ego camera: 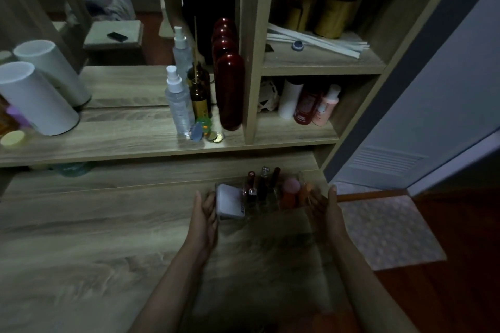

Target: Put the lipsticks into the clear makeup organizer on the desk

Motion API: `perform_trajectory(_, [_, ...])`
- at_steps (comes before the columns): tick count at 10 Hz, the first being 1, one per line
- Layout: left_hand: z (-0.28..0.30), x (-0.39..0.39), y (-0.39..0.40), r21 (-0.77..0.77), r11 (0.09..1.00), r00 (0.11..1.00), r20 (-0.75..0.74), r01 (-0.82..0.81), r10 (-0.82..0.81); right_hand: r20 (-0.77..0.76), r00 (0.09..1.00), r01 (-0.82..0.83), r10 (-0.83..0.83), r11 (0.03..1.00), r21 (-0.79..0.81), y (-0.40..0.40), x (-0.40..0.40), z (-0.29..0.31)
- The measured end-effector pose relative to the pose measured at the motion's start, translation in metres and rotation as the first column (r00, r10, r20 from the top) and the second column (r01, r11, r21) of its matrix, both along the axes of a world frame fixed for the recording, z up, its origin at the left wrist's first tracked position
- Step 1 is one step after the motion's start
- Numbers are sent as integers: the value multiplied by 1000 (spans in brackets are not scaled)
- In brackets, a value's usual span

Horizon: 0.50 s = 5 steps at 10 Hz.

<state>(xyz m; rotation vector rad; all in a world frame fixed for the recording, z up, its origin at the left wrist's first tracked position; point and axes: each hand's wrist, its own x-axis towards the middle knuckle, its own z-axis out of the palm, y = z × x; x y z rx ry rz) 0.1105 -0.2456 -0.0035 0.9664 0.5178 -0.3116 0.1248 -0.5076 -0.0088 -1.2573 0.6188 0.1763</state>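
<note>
Clear plastic makeup organizer [270,201] at far right of wooden desk [94,238], holding 3 slim dark-red lipsticks [262,184] upright, white square compact [230,204], pink sponges [291,188]. Left hand [204,216] and right hand [326,207] flank sides, palms open; contact unclear. Likely light, rigid, slippery, tippy: grip low on side walls.

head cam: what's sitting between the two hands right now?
In the head view, the clear makeup organizer sits between the left hand and right hand, holding upright lipsticks, a white box and a pink sponge.
</note>
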Motion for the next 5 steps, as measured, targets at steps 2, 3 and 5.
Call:
perform_trajectory(2, [2, 3, -12, 42, 999, 1000, 2, 3, -3, -3, 1000, 25, -25, 999, 22, -6, -7, 1])
perform_trajectory(3, [-1, 3, -13, 50, 998, 999, 15, 33, -34, 5, 1000, 14, -14, 1000, -13, -8, -7, -3])
perform_trajectory(5, [4, -5, -13, 118, 992, 998, 41, 34, -39, -1, 1000, -2, 2, 995, -95, -20, -8, 9])
